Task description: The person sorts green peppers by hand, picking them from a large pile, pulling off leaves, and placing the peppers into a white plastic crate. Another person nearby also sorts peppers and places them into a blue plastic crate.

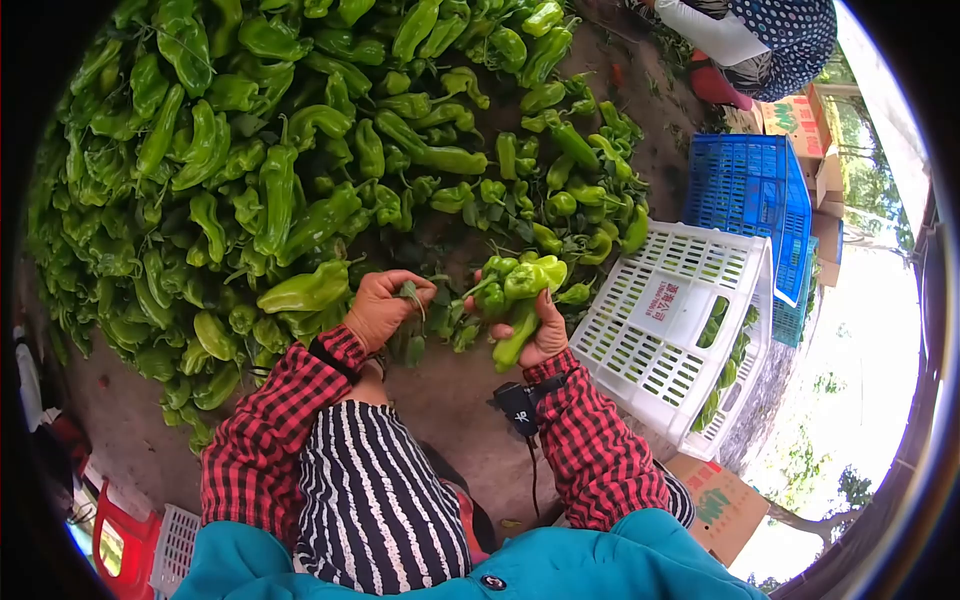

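My left hand (381, 311) is closed in a pinch on a thin leafy stem (410, 292), just above the ground at the near edge of the pile. My right hand (545, 334) is wrapped round several green peppers (524, 280); one points downward below the fingers and others stick out over the top. A short gap separates the two hands. Right beside my left hand lies a large light-green pepper (306, 288). Beyond both hands spreads a big heap of green peppers (240, 160) with some leaves among them.
At the right stands a white plastic crate (640, 310) with green peppers inside. Behind it are a blue crate (745, 185) and cardboard boxes (800, 125). Another person's sleeve (710, 35) shows at the top right. A red plastic chair (125, 540) is at the lower left.
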Demonstrator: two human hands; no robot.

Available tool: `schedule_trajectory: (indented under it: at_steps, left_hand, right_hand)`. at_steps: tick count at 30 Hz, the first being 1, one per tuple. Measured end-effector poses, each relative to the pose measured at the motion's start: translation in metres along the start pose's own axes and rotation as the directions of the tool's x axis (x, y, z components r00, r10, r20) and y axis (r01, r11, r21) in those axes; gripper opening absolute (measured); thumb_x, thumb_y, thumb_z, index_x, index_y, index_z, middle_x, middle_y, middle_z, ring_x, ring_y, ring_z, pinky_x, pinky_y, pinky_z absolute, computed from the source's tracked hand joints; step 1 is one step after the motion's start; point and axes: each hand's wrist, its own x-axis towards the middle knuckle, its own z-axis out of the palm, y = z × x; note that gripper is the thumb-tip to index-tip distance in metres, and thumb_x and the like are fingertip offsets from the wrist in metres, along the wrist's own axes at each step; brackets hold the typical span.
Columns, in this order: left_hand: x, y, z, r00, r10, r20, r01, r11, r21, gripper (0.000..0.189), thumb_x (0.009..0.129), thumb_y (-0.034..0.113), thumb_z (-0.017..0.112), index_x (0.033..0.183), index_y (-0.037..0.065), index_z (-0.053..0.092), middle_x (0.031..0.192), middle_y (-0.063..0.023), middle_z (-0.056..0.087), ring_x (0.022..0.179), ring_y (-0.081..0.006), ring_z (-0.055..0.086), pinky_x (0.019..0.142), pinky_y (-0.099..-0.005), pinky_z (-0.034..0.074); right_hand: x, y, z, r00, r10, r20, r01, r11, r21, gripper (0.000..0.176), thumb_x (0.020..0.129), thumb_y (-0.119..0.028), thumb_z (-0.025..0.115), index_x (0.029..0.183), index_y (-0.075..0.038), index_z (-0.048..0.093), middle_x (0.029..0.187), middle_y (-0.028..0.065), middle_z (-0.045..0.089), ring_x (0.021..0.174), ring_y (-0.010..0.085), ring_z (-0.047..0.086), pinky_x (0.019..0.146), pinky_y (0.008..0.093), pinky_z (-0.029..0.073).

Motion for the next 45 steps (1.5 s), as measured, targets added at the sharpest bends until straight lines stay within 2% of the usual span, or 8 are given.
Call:
schedule_trajectory:
  at_steps: [7, 13, 16, 20, 28, 30, 34, 45]
  left_hand:
    - [0.009, -0.028, -0.007, 0.960, 0.268, -0.081, -0.189, 0.832, 0.522, 0.049, 0.065, 0.012, 0.069, 0.110, 0.000, 0.053, 0.096, -0.0077, 0.056, 0.084, -0.0140, 0.053, 0.074, -0.0268, 0.044]
    - [0.009, -0.014, 0.002, 1.000, -0.003, 0.023, -0.013, 0.751, 0.661, 0.050, 0.061, 0.015, 0.071, 0.105, 0.003, 0.053, 0.099, -0.0100, 0.050, 0.083, -0.0192, 0.049, 0.075, -0.0298, 0.044]
    - [0.006, -0.020, 0.006, 0.998, -0.061, 0.028, 0.027, 0.752, 0.659, 0.047, 0.060, 0.015, 0.071, 0.103, 0.003, 0.054, 0.096, -0.0091, 0.049, 0.078, -0.0183, 0.049, 0.070, -0.0294, 0.045]
    - [0.011, -0.020, 0.003, 0.999, -0.011, 0.051, -0.027, 0.729, 0.684, 0.047, 0.059, 0.017, 0.071, 0.101, 0.003, 0.054, 0.096, -0.0089, 0.048, 0.074, -0.0175, 0.049, 0.066, -0.0295, 0.045]
    - [0.010, -0.012, 0.006, 0.973, 0.208, 0.101, -0.203, 0.560, 0.803, 0.054, 0.062, 0.014, 0.067, 0.112, 0.005, 0.048, 0.128, -0.0135, 0.039, 0.100, -0.0267, 0.048, 0.084, -0.0338, 0.041]
    - [0.006, -0.005, 0.004, 0.930, 0.346, 0.125, -0.279, 0.444, 0.852, 0.054, 0.063, 0.013, 0.066, 0.113, 0.005, 0.048, 0.130, -0.0143, 0.037, 0.110, -0.0307, 0.044, 0.092, -0.0355, 0.038]
    - [-0.001, 0.000, -0.006, 0.942, 0.328, 0.070, -0.248, 0.541, 0.804, 0.050, 0.064, 0.012, 0.064, 0.111, 0.006, 0.047, 0.131, -0.0165, 0.034, 0.119, -0.0346, 0.035, 0.099, -0.0370, 0.031]
    - [0.002, -0.005, -0.006, 0.945, 0.328, -0.002, -0.193, 0.562, 0.805, 0.044, 0.063, 0.013, 0.065, 0.104, 0.006, 0.051, 0.125, -0.0194, 0.039, 0.116, -0.0365, 0.039, 0.094, -0.0378, 0.035]
  right_hand:
    - [-0.035, -0.030, 0.033, 0.995, 0.005, -0.103, 0.001, 0.998, 0.057, 0.054, 0.080, -0.037, 0.059, 0.123, -0.011, 0.040, 0.116, 0.0121, 0.050, 0.110, 0.0375, 0.047, 0.057, 0.0275, 0.047]
    - [-0.141, -0.222, 0.092, 0.893, -0.421, -0.157, 0.353, 0.874, -0.334, 0.058, 0.079, -0.046, 0.057, 0.121, -0.010, 0.043, 0.115, 0.0124, 0.051, 0.105, 0.0357, 0.051, 0.067, 0.0301, 0.051]
    - [-0.210, -0.389, 0.069, 0.461, -0.848, -0.261, 0.519, 0.497, -0.696, 0.057, 0.080, -0.045, 0.057, 0.120, -0.008, 0.042, 0.120, 0.0140, 0.046, 0.101, 0.0390, 0.049, 0.088, 0.0502, 0.044]
    - [-0.238, -0.450, 0.088, -0.209, -0.803, -0.559, 0.464, 0.421, -0.779, 0.080, 0.075, -0.060, 0.051, 0.132, -0.009, 0.026, 0.136, 0.0249, 0.008, 0.122, 0.0460, 0.015, 0.089, 0.0542, 0.039]
    - [-0.007, -0.282, -0.009, 0.478, -0.688, -0.546, -0.058, 0.595, -0.802, 0.029, 0.075, -0.016, 0.063, 0.104, -0.016, 0.055, 0.103, -0.0002, 0.048, 0.093, 0.0220, 0.041, 0.076, 0.0450, 0.037]
    - [0.018, -0.294, -0.205, 0.813, -0.553, -0.180, -0.340, -0.201, -0.919, 0.035, 0.072, -0.014, 0.064, 0.106, -0.012, 0.057, 0.094, 0.0028, 0.055, 0.085, 0.0207, 0.051, 0.081, 0.0437, 0.040]
    - [0.052, -0.198, -0.230, 0.261, -0.647, -0.717, -0.628, 0.450, -0.635, 0.056, 0.070, -0.007, 0.065, 0.122, -0.009, 0.045, 0.107, 0.0139, 0.056, 0.101, 0.0260, 0.053, 0.085, 0.0353, 0.044]
    - [0.065, -0.184, -0.061, 0.793, -0.420, -0.440, 0.409, 0.904, -0.125, 0.024, 0.074, -0.005, 0.052, 0.098, -0.006, 0.050, 0.095, 0.0120, 0.055, 0.087, 0.0284, 0.054, 0.073, 0.0453, 0.047]
